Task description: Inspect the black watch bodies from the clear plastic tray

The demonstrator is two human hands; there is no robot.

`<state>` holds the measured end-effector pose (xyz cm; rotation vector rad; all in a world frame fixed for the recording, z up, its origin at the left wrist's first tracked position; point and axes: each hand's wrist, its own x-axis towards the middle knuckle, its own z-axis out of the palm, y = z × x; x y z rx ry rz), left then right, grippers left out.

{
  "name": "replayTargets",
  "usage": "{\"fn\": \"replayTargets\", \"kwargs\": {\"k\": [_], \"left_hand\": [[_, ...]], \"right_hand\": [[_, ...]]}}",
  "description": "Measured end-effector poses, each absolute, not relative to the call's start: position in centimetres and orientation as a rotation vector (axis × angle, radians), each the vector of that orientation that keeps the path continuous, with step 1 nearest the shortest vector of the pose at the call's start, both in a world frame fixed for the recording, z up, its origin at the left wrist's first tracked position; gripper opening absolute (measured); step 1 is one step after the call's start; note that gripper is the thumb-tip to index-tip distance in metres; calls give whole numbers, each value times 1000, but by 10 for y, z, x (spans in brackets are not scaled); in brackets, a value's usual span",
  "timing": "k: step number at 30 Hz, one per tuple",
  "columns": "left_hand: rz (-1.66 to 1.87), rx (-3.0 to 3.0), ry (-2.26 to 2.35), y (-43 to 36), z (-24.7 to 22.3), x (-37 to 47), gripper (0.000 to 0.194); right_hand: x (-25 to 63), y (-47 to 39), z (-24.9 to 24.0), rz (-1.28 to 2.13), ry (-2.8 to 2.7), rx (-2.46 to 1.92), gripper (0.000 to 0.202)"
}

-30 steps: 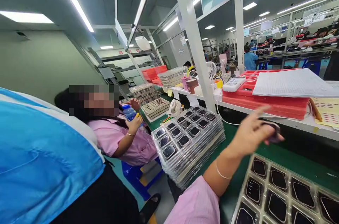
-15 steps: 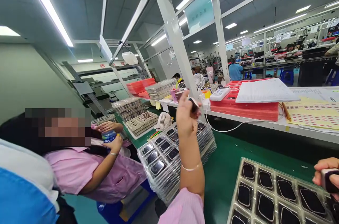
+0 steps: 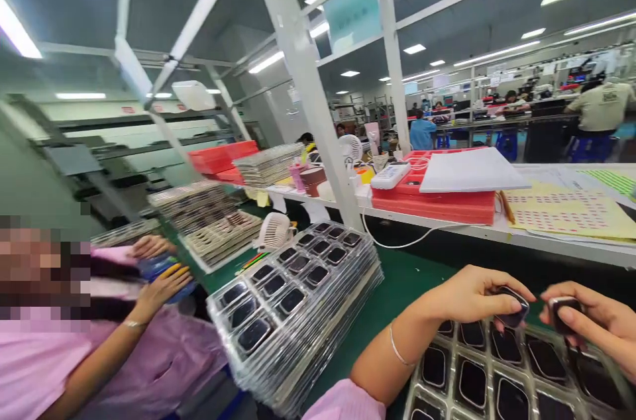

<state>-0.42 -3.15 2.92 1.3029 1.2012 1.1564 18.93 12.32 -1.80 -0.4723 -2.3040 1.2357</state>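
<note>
We stand at a long green-topped workbench [image 3: 412, 287] in a bright factory hall, with white metal posts rising from it and fluorescent strips overhead. Our left hand [image 3: 472, 294] is curled around a small dark rounded glossy part [image 3: 511, 307], pinched between thumb and fingertips, and our right hand [image 3: 596, 320] is closed on a second small dark part with a grey edge [image 3: 564, 311] in the same way; the two parts sit near each other, just apart, held above the clear moulded plastic tray of black rounded-square pieces [image 3: 477, 380] that lies on the bench directly beneath both hands. A thin bracelet rings the left wrist above a pink sleeve. To the left of that tray, well apart from our hands, rises a tall stack of clear plastic trays [image 3: 298, 301], shiny and ribbed at the edges, its top layer filled with the same dark pieces. Beyond it a small white desk fan [image 3: 273, 231] rests on the bench. On the white shelf behind lie red flat trays [image 3: 437, 205] under a white sheet. At far left a person in pink holds a blue bottle [image 3: 159, 267].
</note>
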Motion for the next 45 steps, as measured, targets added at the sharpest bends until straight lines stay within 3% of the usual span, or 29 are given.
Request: {"fn": "replayTargets", "kwargs": {"k": [3,7,15,17,21,35,39,45], "left_hand": [[1199,1265,1202,-29,27,-8,47],[1209,1240,1122,-23,23,-12,43],[1378,1207,1251,-7,17,-17,25],[1436,1177,1234,-4,14,-17,30],[1490,1104,1187,-1,12,-18,56],[1345,1048,1116,-10,21,-26,62],[1330,1051,1126,-9,21,-24,52],[1323,1140,1268,-6,18,-23,53]], "right_hand": [[187,116,-2,1542,-2234,-462,40],[182,110,7,1570,-2154,-499,47],[175,118,7,1641,-1941,-441,35],[174,119,7,1617,-1913,-436,31],[172,119,6,1623,-1932,-402,49],[179,126,8,2247,-1569,-108,47],[178,126,7,2248,-1559,-143,46],[173,127,4,2078,-1622,-312,43]]}}
